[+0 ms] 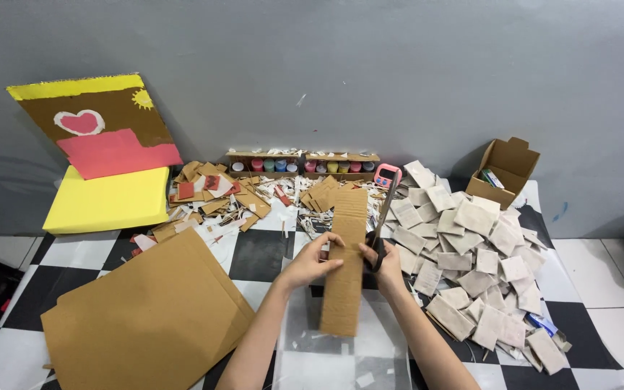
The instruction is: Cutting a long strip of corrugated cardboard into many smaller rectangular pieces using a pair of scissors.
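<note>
A long brown corrugated cardboard strip (346, 260) stands roughly upright in front of me over the checkered table (261, 253). My left hand (313, 261) pinches its left edge near the middle. My right hand (384, 261) grips black-handled scissors (383, 217), whose blades point up and away along the strip's right side. Whether the blades are cutting into the cardboard I cannot tell.
Large brown cardboard sheets (146, 318) lie at the left front. A heap of cut square pieces (478, 267) fills the right. Scraps (218, 195), small paint pots (269, 165), a pink device (386, 174), an open box (505, 170) and a painted yellow board (102, 155) line the grey wall.
</note>
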